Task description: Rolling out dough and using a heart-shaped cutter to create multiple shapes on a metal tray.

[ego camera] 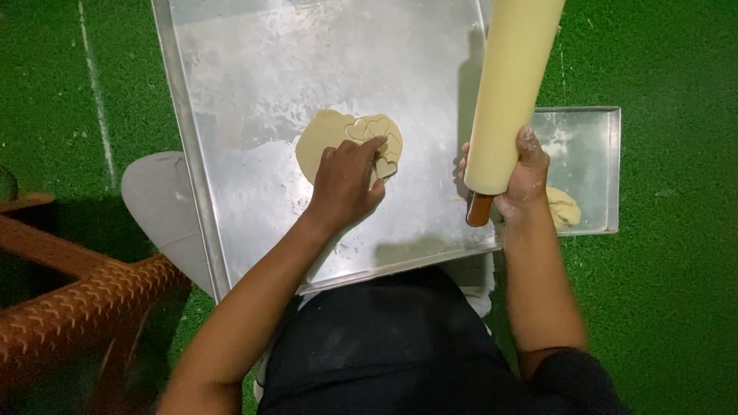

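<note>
We see green turf (pixel 661 307) under everything, and on it a large metal tray (pixel 254 77) dusted with flour, resting across the person's lap. A smaller tray (pixel 596 154) sits just beside it on the right, partly tucked under its edge, with a lump of dough (pixel 565 207) in its near corner. At the left edge we see part of a brown woven chair (pixel 77 300).

A pale rolling pin (pixel 511 84) stands nearly upright over the large tray's right rim. Our right hand (pixel 519 180) is wrapped tight around its lower end, just above the brown handle (pixel 479 209).

Near the middle of the large tray lies a flat sheet of dough (pixel 323 142), with heart shapes (pixel 367 127) pressed into its right part. Our left hand (pixel 346 184) rests on that sheet, fingers curled down over the right edge. We cannot tell whether it holds a cutter beneath them.
</note>
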